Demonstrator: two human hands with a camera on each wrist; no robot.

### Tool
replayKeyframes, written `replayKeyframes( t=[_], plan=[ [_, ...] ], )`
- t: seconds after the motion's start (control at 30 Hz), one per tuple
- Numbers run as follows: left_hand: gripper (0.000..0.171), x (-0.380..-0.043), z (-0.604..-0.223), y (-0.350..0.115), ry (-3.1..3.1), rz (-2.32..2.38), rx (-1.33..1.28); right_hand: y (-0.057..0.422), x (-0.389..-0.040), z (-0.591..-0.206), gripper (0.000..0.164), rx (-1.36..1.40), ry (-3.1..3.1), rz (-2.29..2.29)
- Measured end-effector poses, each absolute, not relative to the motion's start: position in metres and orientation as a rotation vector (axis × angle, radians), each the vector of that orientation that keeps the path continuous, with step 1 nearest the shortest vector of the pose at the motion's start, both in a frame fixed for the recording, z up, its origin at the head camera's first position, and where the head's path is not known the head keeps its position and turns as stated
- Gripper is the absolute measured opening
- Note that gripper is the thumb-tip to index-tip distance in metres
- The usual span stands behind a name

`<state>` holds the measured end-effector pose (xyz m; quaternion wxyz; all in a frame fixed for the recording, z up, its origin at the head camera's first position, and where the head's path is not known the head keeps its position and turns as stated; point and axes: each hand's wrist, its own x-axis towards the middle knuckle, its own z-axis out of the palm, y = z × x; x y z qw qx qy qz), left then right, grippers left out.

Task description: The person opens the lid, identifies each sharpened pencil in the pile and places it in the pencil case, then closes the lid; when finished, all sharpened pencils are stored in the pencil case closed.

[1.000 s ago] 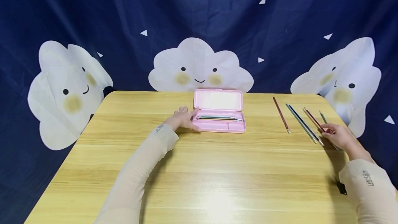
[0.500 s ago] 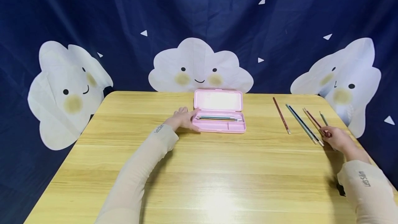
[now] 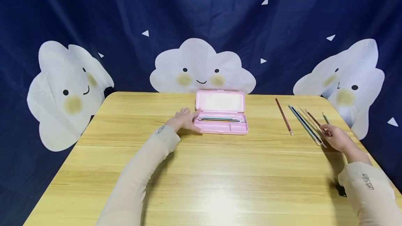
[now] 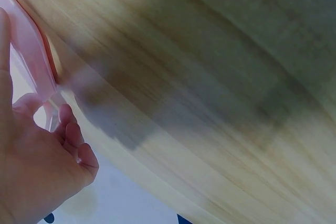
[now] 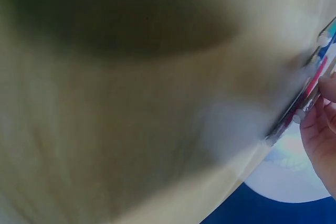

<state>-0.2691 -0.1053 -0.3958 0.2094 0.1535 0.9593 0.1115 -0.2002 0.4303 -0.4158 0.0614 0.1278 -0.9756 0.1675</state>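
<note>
My right hand point(image 3: 336, 137) hides the near end of the reddish pencil point(image 3: 312, 116) and of the green pencil point(image 3: 325, 117); a pale pencil point(image 3: 308, 117) beside them is too faint to trace. My left hand point(image 3: 185, 119) covers part of the pink case point(image 3: 215, 127) at its left end, and the pencils inside point(image 3: 220, 119) are too small to count surely. The head view cuts off both my sleeves point(image 3: 138, 173). Left edge crops my left wrist view's case; right edge crops my right fingers, above a blurred surface point(image 5: 131, 129).
</note>
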Motion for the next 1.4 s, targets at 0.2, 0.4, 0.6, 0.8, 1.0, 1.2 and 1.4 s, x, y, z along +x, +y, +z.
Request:
replayKeyframes(
  t=[0.2,0.4,0.6,0.8,1.0,1.2,1.4],
  plan=[
    [0.105,-0.270,-0.397,-0.106,2.671,0.299,0.429,0.412,-0.206,-0.409,0.026,0.461,-2.874,0.598],
    [0.106,-0.271,-0.399,-0.106,2.671,0.291,0.425,0.384,-0.213,-0.402,0.027,0.546,-2.871,0.653],
    [0.106,-0.270,-0.399,-0.107,2.663,0.296,0.406,0.359,-0.224,-0.399,0.029,0.700,-2.792,0.681],
    [0.106,-0.270,-0.398,-0.107,2.662,0.310,0.408,0.341,-0.235,-0.399,0.028,0.741,-2.814,0.685],
    [0.106,-0.270,-0.398,-0.106,2.651,0.327,0.400,0.322,-0.241,-0.400,0.027,0.786,-2.839,0.747],
    [0.106,-0.271,-0.399,-0.104,2.646,0.327,0.392,0.304,-0.247,-0.402,0.029,0.866,-2.811,0.778],
    [0.105,-0.271,-0.398,-0.104,2.644,0.327,0.398,0.288,-0.254,-0.403,0.030,0.940,-2.814,0.851]
  ],
)
